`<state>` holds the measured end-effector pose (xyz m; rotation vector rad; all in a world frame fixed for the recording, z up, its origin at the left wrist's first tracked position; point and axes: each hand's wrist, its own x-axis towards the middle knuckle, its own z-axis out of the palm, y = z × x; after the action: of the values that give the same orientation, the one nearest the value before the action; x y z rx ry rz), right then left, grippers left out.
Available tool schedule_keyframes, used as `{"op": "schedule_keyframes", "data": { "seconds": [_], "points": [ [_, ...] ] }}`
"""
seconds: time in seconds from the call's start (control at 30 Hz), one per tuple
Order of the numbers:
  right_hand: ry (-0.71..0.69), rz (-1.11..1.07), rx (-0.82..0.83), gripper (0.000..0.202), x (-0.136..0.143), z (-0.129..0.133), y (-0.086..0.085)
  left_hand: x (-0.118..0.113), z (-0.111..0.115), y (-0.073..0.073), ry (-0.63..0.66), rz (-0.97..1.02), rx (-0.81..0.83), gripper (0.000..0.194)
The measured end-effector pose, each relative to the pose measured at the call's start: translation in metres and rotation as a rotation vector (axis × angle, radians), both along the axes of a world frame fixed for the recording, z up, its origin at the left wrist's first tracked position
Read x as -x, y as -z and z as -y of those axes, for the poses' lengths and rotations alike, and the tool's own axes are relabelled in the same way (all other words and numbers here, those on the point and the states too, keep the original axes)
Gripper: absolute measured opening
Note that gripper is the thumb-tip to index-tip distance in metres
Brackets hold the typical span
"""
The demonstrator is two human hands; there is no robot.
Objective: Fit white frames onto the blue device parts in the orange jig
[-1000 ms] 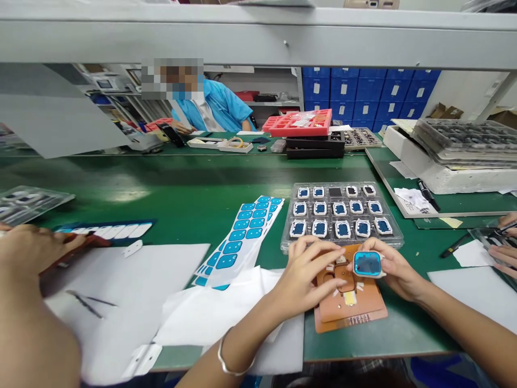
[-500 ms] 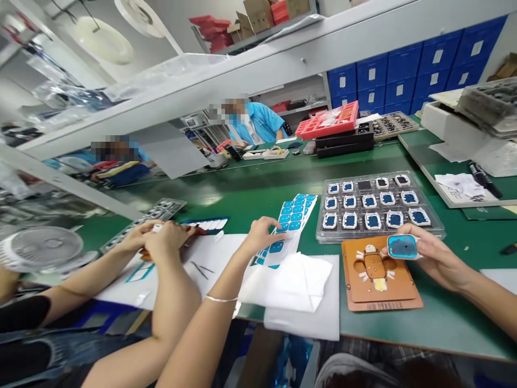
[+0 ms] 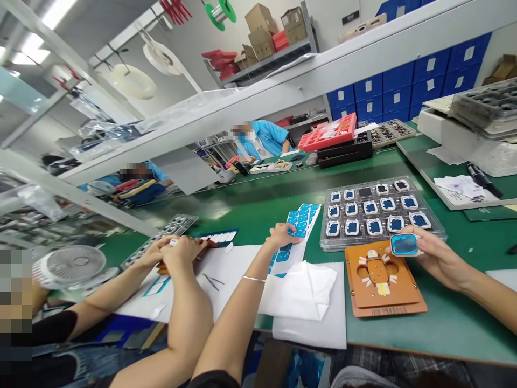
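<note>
Frame, blue-faced, pinched at its rim in grip of right hand, at one o'clock of orange fixture, probably to spare the face. Left hand at fixture's ten o'clock, over blue sticker sheet, perhaps to steady it; cannot tell whether pinching.

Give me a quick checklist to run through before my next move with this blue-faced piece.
1. Blue-faced piece gripped: ok, right hand holds it by its edge.
2. Left hand at the blue sticker sheet: ok, fingers are over it.
3. Anything pinched between those fingers: cannot tell, too small.
4. Orange plate apart from the white cloth: ok, a gap shows.
5. Tray slots all alike: not ok, the back row's third shows a dark square without a white rim.
</note>
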<state>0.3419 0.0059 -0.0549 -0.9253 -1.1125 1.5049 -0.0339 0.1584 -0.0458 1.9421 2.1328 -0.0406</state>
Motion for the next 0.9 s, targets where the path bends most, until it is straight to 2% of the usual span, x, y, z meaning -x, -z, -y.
{"op": "schedule_keyframes", "data": {
  "seconds": [0.13, 0.27, 0.43, 0.5, 0.6, 0.7, 0.77, 0.9],
  "points": [
    [0.03, -0.025, 0.043, 0.052, 0.0, -0.001, 0.002, -0.003, -0.001, -0.003, 0.005, 0.016, 0.007, 0.036],
    [-0.027, -0.038, 0.04, 0.049, -0.001, -0.001, 0.002, -0.01, 0.007, -0.007, 0.022, 0.026, -0.047, 0.033],
    [-0.048, -0.042, 0.008, 0.045, 0.001, -0.001, 0.0, -0.034, 0.043, -0.015, 0.173, 0.13, -0.23, 0.016],
    [-0.059, -0.071, 0.005, 0.045, 0.003, -0.002, -0.001, -0.051, 0.067, -0.02, 0.286, 0.211, -0.329, 0.018],
    [-0.043, -0.123, -0.006, 0.046, 0.005, -0.002, -0.002, -0.081, 0.104, -0.03, 0.522, 0.347, -0.423, 0.011],
    [-0.012, -0.145, -0.017, 0.046, 0.005, -0.003, 0.0, -0.111, 0.129, -0.037, 0.934, 0.498, -0.56, 0.014],
    [-0.007, -0.147, -0.02, 0.045, 0.005, -0.003, 0.001, -0.125, 0.134, -0.037, 1.105, 0.514, -0.581, 0.019],
    [-0.011, -0.166, -0.05, 0.042, 0.006, -0.003, 0.0, -0.136, 0.125, -0.032, 1.213, 0.451, -0.466, 0.021]
  ]
}}
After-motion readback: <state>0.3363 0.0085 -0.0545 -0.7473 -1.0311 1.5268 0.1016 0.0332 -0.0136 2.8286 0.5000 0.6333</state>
